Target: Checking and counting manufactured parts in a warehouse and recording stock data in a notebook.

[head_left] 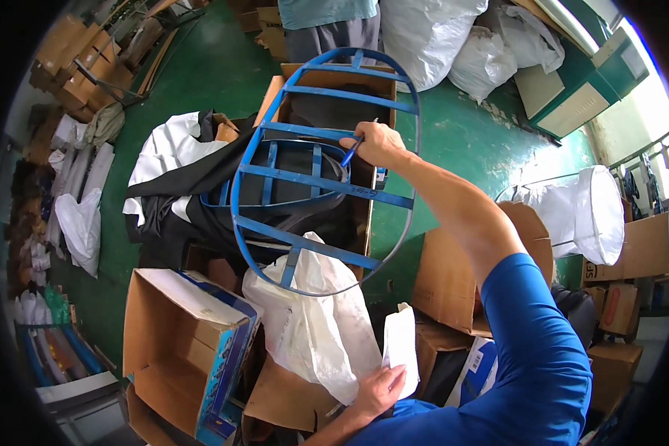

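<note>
My right hand (379, 145) is closed at a crossbar of a large blue oval frame (297, 175), with a blue pen (351, 152) also between its fingers. The frame has several flat crossbars and a handwritten mark on one of them. Beneath it lies a smaller blue frame (271, 175) of similar build, on black sheet material (186, 182). Near my body, my left hand (381, 390) pinches a folded white paper (400, 342). A crumpled white plastic sack (312, 320) spreads beside that paper, under the big frame's near end.
An open cardboard box (178, 334) stands at the near left, another brown box (450, 267) at the right. Full white sacks (431, 44) and a person in grey trousers (334, 41) are at the far side. A white wire-rimmed bag (598, 215) lies at the right on the green floor (453, 126).
</note>
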`<state>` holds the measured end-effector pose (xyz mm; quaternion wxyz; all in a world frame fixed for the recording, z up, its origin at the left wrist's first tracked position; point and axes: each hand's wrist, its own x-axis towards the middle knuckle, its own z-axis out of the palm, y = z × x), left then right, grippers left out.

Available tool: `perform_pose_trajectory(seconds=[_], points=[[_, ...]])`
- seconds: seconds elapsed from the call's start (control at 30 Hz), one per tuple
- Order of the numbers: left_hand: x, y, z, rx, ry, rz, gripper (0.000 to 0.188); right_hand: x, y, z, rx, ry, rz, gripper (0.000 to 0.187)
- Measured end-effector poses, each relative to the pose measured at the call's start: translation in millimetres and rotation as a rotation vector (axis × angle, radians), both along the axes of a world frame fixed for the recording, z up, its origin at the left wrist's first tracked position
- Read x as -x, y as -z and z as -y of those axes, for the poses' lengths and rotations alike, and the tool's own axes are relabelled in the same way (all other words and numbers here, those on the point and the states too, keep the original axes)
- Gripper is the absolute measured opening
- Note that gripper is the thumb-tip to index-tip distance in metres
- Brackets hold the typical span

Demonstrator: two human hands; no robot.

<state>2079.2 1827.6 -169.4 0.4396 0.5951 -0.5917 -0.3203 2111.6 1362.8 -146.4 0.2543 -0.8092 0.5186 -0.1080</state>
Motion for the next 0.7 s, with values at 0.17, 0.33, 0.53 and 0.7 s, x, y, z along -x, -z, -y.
perform_pose_trajectory(seconds=[0.17, 0.33, 0.53, 0.7], points=[[10, 7, 9, -0.002, -0.023, -0.006, 0.020, -33, 37, 26, -0.098, -0.073, 0.038, 0.051], [13, 10, 13, -0.038, 0.081, 0.059, 0.020, -45, 66, 33, -0.164, 0.008, 0.142, 0.048], [12, 8, 14, -0.093, 0.096, 0.068, 0.019, -36, 71, 29, -0.150, -0.036, 0.174, 0.035], [14, 23, 19, -0.199, 0.235, 0.187, 0.016, 38, 77, -1, -0.035, -0.101, 0.401, 0.027]])
